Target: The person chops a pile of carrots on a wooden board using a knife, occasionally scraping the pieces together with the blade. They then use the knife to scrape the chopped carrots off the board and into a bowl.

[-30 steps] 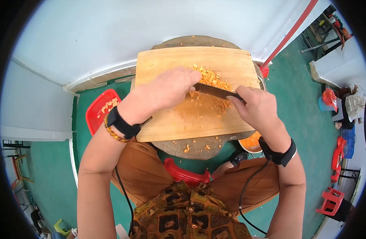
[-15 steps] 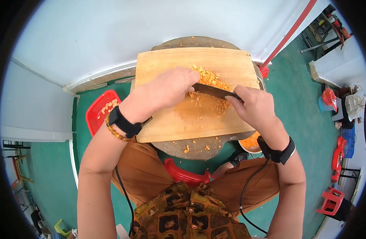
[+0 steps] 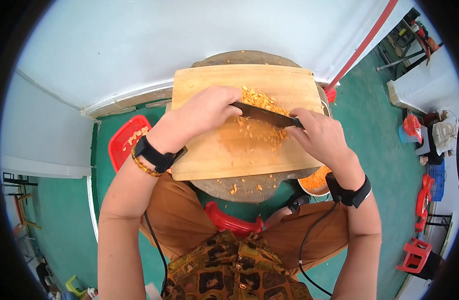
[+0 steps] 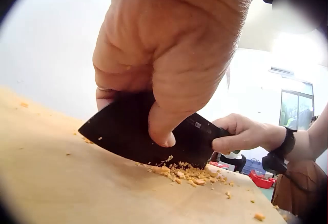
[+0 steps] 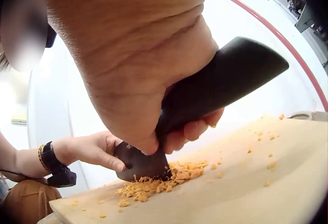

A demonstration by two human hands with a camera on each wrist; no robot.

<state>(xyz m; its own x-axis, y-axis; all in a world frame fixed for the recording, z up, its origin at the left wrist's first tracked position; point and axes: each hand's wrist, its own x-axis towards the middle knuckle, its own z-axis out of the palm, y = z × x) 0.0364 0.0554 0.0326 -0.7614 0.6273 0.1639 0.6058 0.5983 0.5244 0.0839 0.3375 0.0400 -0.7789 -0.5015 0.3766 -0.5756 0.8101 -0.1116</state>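
A dark-bladed kitchen knife (image 3: 267, 115) lies across a heap of chopped orange bits (image 3: 259, 99) on the wooden cutting board (image 3: 209, 155). My right hand (image 3: 319, 134) grips its black handle (image 5: 225, 80), thumb along the near side in the right wrist view. At the blade's tip end my left hand (image 3: 209, 111) pinches the blade, its thumb (image 4: 163, 130) flat on the near face and the other fingers behind. In the left wrist view the cutting edge meets the bits on the board. More bits (image 3: 247, 129) are scattered on the near side of the blade.
The board rests on a round wooden stump (image 3: 234, 192) by a white wall. A red basin (image 3: 120, 145) with orange pieces stands at left; a pot of fine orange bits (image 3: 317, 181) is at lower right. A red stool (image 3: 234, 220) sits between the person's legs.
The knife has shifted a little left, its tip end now further toward the left side of the board. The left hand moved left with it, and the view tilted slightly.
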